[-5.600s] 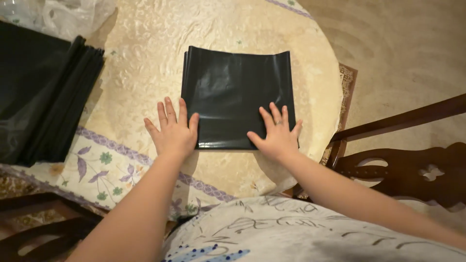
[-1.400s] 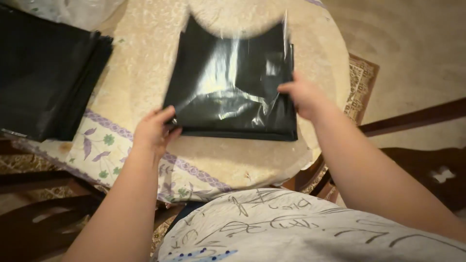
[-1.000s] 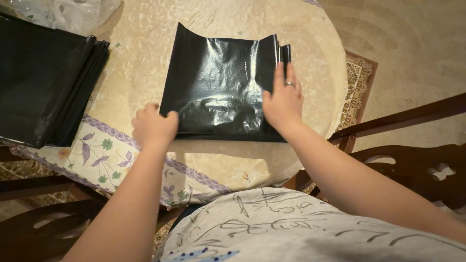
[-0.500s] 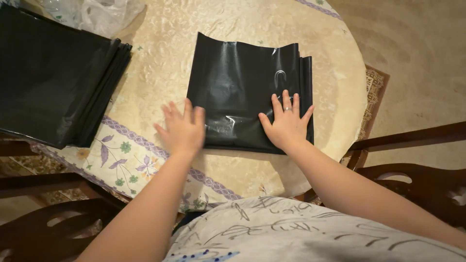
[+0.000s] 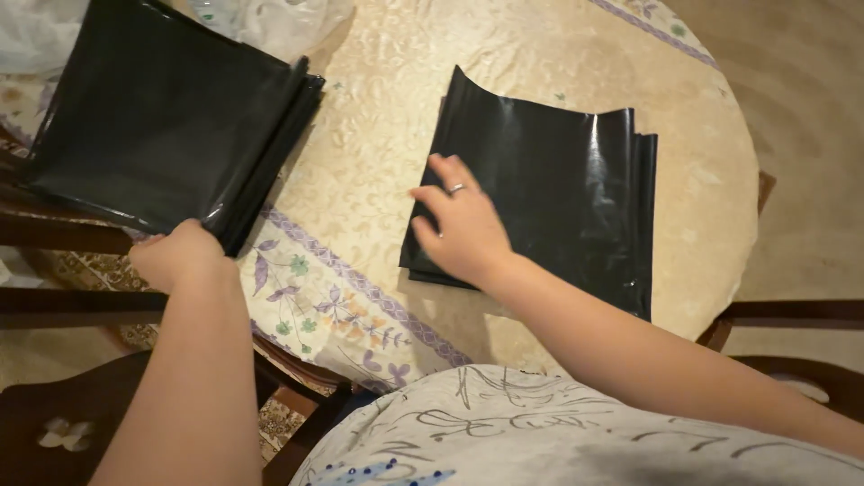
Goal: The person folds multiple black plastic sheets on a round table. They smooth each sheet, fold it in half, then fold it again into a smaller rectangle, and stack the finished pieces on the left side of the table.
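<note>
Two piles of shiny black plastic bags lie on a round table (image 5: 702, 225) with a cream cloth that has purple flowers at the edge. The right hand (image 5: 461, 227) lies flat, fingers spread, on the left side of the folded black bag (image 5: 558, 193) in the middle. The left hand (image 5: 175, 255) is curled on the near corner of the big black stack (image 5: 157, 121) at the table's left edge.

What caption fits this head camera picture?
Right hand rests on a folded black bag; left hand grips the black stack.
</note>
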